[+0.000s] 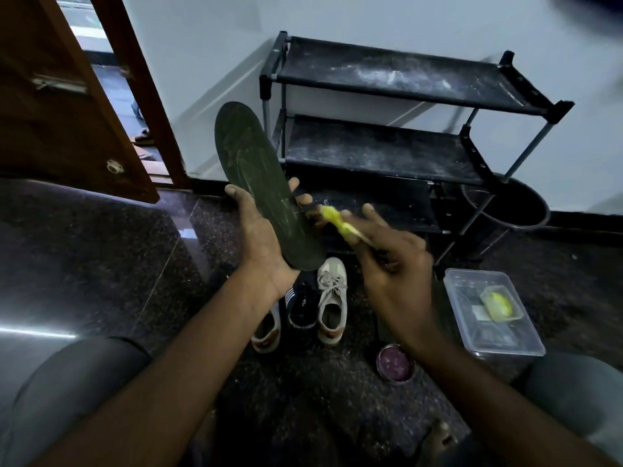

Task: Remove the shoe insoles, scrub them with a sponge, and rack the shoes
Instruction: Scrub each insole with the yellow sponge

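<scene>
My left hand [261,237] grips a long dark insole [256,176] by its heel end, toe pointing up and away. My right hand [387,261] pinches a yellow sponge [338,222] just right of the insole's lower edge, close to my left fingertips. On the floor below stand a beige sneaker [332,299], a black sneaker [301,313] and a second beige shoe [268,332] partly hidden by my left forearm. The black three-shelf shoe rack [387,150] stands against the wall behind, its shelves dusty and bare.
A clear plastic tub [488,335] holding another yellow sponge [499,305] sits at the right on the floor. A small round tin [394,364] lies near my right forearm. A dark bucket [526,210] stands right of the rack. A wooden door [67,96] hangs open at left.
</scene>
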